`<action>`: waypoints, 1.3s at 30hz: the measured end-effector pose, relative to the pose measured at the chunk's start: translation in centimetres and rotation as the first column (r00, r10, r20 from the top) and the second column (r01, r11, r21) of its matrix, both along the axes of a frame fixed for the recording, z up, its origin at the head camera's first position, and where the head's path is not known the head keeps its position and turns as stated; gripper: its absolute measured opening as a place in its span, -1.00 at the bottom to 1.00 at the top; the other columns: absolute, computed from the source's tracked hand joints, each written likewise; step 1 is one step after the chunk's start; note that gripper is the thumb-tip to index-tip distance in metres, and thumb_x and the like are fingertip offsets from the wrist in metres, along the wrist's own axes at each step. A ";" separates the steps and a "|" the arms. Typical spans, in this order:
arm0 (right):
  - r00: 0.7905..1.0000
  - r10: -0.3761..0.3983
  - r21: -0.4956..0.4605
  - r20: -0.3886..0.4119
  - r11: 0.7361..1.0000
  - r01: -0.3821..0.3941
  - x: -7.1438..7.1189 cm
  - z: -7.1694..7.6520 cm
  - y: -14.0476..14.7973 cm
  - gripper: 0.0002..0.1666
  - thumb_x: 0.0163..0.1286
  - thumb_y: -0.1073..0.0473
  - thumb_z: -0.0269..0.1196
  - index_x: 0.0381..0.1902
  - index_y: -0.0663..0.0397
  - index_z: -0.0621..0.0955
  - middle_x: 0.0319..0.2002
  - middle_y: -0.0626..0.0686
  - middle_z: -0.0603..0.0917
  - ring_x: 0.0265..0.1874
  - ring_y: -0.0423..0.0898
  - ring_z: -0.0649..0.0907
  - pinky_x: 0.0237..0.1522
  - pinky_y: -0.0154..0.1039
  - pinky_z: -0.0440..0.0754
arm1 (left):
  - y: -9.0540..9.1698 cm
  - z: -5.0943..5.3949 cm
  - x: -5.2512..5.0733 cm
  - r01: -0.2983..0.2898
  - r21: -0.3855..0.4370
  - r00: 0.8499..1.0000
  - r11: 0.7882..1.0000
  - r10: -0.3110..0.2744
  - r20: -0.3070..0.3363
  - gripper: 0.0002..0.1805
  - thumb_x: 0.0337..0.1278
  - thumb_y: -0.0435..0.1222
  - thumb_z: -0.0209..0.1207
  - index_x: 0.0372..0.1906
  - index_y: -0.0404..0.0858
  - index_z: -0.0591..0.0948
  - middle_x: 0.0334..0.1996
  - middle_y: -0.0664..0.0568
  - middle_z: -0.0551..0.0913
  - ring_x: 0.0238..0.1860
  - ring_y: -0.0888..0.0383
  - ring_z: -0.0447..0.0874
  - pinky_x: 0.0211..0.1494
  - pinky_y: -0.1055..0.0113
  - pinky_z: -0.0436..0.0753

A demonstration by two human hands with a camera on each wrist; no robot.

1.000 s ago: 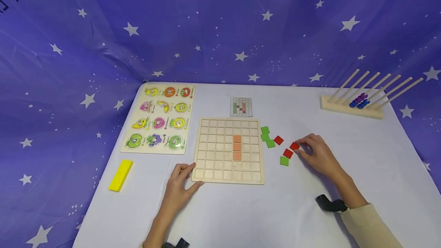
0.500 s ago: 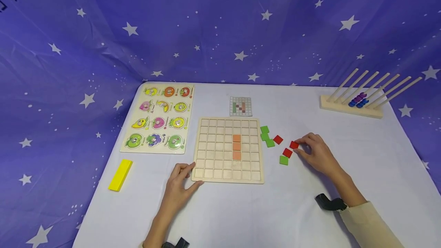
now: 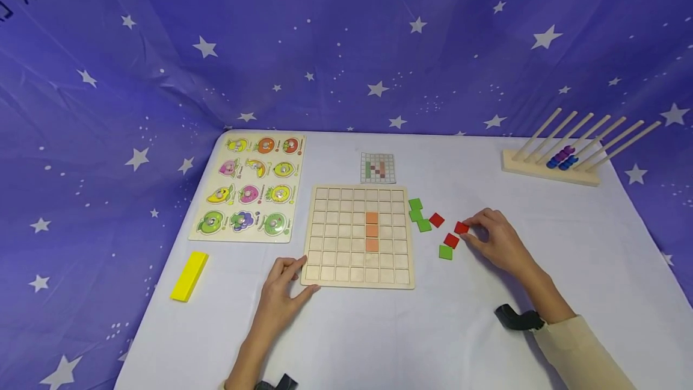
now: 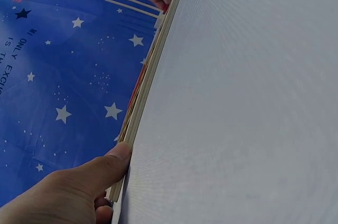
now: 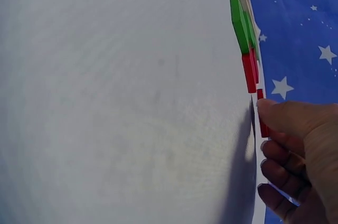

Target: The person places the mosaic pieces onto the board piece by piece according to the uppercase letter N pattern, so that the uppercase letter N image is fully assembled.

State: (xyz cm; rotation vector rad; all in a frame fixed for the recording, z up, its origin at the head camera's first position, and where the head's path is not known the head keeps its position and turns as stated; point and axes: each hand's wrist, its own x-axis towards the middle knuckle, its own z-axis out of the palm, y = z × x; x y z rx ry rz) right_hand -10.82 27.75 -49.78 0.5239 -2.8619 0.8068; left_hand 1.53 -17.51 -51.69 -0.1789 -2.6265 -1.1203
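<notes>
A wooden grid board point(image 3: 341, 281) lies mid-table with three orange tiles point(image 3: 372, 231) in one column. My left hand point(image 3: 278, 300) holds its lower left corner, thumb at the near edge and fingers at the left side; the left wrist view shows the thumb point(image 4: 119, 155) on the board's edge. To the right of the board, my right hand point(image 3: 500, 245) pinches a red tile point(image 3: 461, 228) at table level between thumb and finger. Close by lie two red tiles point(image 3: 451, 241) and a green tile point(image 3: 446, 252); several green tiles point(image 3: 415, 215) are near the board's right edge.
Behind the board lies a small pattern card point(image 3: 378, 168). A fruit puzzle board point(image 3: 246, 185) is at the back left, with a yellow block point(image 3: 189, 275) nearer the front. At the back right stands a wooden peg rack point(image 3: 549, 168) with purple and blue beads.
</notes>
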 end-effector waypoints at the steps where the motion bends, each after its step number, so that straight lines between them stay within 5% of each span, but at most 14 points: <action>1: 1.000 0.007 -0.005 -0.011 1.000 -0.007 0.0 0.1 0.0 -0.65 0.04 0.28 0.51 -0.17 0.18 0.69 -0.22 0.04 0.61 -0.14 -0.02 0.48 -0.08 -0.13 0.46 | 0.0 0.0 0.0 0.000 0.001 1.000 1.000 0.000 0.000 -0.28 -0.32 -0.30 0.58 0.13 -0.33 0.62 -0.11 0.03 0.49 -0.21 0.28 0.41 -0.16 0.60 0.40; 8: 0.992 0.075 -0.036 -0.096 0.996 -0.079 0.0 1.3 -1.1 -0.66 -0.01 0.31 0.52 -0.22 0.17 0.70 -0.26 0.03 0.61 -0.18 -0.06 0.48 -0.11 -0.25 0.40 | -0.1 -0.2 0.0 0.001 -0.001 1.000 1.000 -0.001 -0.006 -0.28 -0.33 -0.29 0.58 0.13 -0.32 0.62 -0.10 0.03 0.49 -0.22 0.29 0.41 -0.15 0.63 0.38; 19: 0.986 0.142 -0.073 -0.087 0.986 -0.149 0.2 3.1 -4.3 -0.66 0.01 0.31 0.52 -0.21 0.12 0.71 -0.25 -0.04 0.60 -0.15 -0.12 0.46 -0.10 -0.26 0.43 | 0.0 0.0 0.0 0.004 -0.012 1.000 1.000 -0.005 -0.009 -0.28 -0.32 -0.28 0.58 0.13 -0.33 0.62 -0.11 0.02 0.50 -0.22 0.27 0.43 -0.16 0.59 0.41; 28: 0.967 0.234 -0.098 -0.098 0.965 -0.243 0.2 3.9 -7.8 -0.70 0.05 0.26 0.52 -0.22 0.09 0.70 -0.26 -0.01 0.60 -0.20 -0.13 0.44 -0.21 -0.29 0.43 | 0.0 0.2 0.0 -0.002 -0.016 1.000 1.000 0.002 0.002 -0.29 -0.30 -0.27 0.58 0.13 -0.32 0.62 -0.12 0.03 0.49 -0.22 0.30 0.41 -0.17 0.54 0.45; 39: 0.924 0.368 -0.076 -0.101 0.923 -0.376 1.2 3.7 -12.3 -0.75 0.10 0.26 0.46 -0.23 0.07 0.69 -0.21 -0.06 0.61 -0.13 -0.13 0.49 -0.07 -0.17 0.50 | 0.1 0.2 0.0 -0.005 -0.004 1.000 1.000 0.005 0.013 -0.29 -0.30 -0.28 0.58 0.13 -0.31 0.62 -0.11 0.03 0.50 -0.22 0.30 0.42 -0.17 0.56 0.44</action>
